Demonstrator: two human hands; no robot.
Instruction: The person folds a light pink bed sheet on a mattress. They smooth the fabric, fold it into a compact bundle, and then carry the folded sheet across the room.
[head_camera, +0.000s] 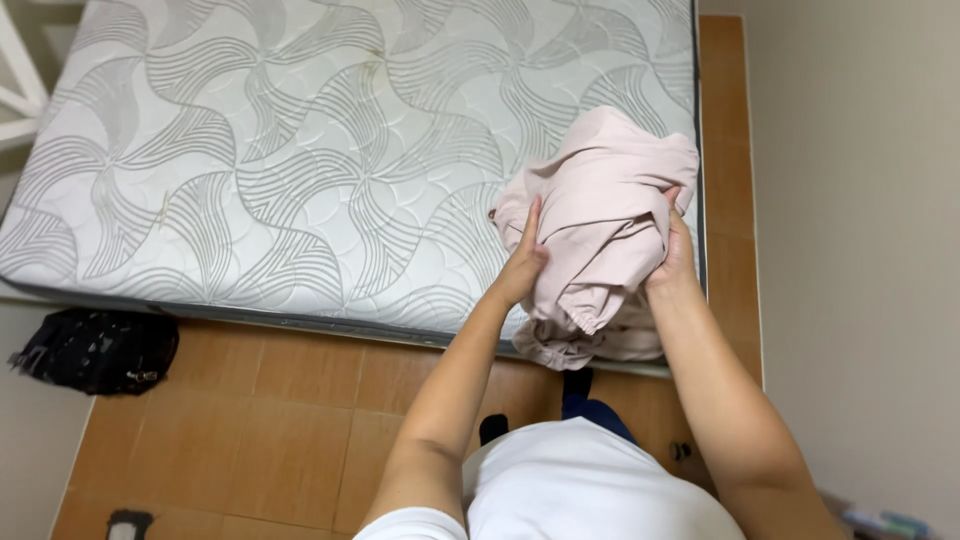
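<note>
Torso: white shirt (590, 480), closest to the lens, both forearms reaching forward from it.
Left hand (522, 268): arm bent at the elbow, palm turned inward, fingers (531, 228) straight and flat against the left side of the garment, thumb tucked into its folds.
Right hand (676, 255): forearm extended, wrist cocked, fingers curled and clenched on the cloth's right edge.
Pink garment (605, 220): bunched between both sets of fingers, hem drooping below them, over the near right corner of the mattress (280, 150).
Black bag (98, 350): on the tiled floor (260, 430), far left of the left fingers.
</note>
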